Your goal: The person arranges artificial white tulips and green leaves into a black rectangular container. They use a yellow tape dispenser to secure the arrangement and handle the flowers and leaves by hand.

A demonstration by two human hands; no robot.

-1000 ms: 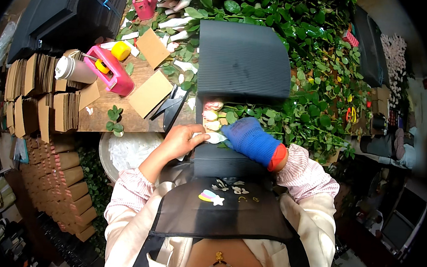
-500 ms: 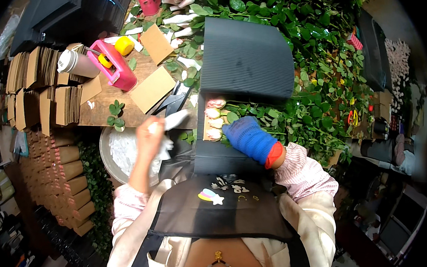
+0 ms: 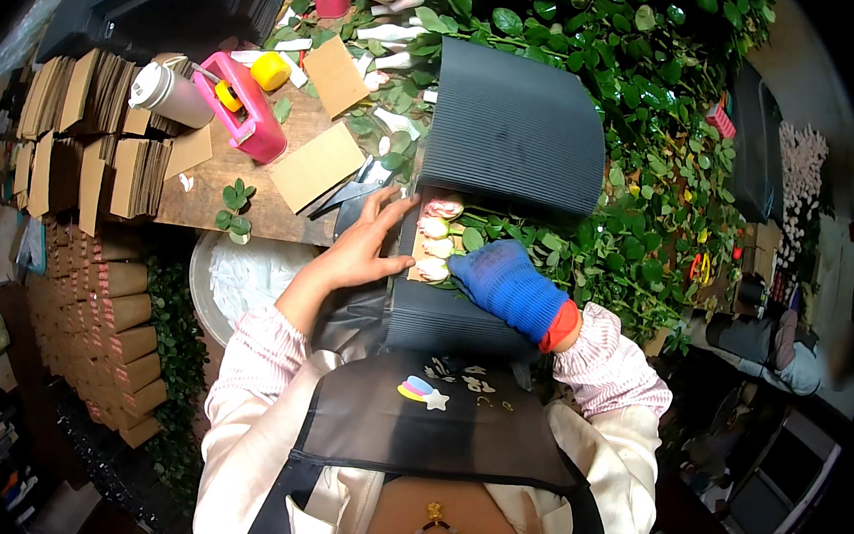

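Note:
Several pale pink-and-cream roses [image 3: 435,247] lie side by side on a piece of brown cardboard, on a black corrugated sheet [image 3: 513,123] whose far part curves up. Their leafy stems run to the right. My left hand [image 3: 360,250] is bare, its fingers spread beside the flower heads, with thumb and fingertips at the sheet's left edge and nothing held. My right hand [image 3: 511,286] wears a blue knit glove [image 3: 525,293]. Its fingers curl down over the stems just right of the lowest rose, and the fingertips are partly hidden.
Beyond the sheet and to its right, leafy rose stems [image 3: 655,175] are heaped. At left are cardboard pieces [image 3: 317,166], dark-handled scissors [image 3: 357,201], a pink container [image 3: 248,117], a white-lidded cup [image 3: 165,94] and stacked cardboard [image 3: 63,108]. A basin [image 3: 206,300] with white pieces stands below the table edge.
My left hand has moved right from above the basin to the roses. The blurred white piece it held is no longer in it, and its fingers have spread. My right hand stays by the stems.

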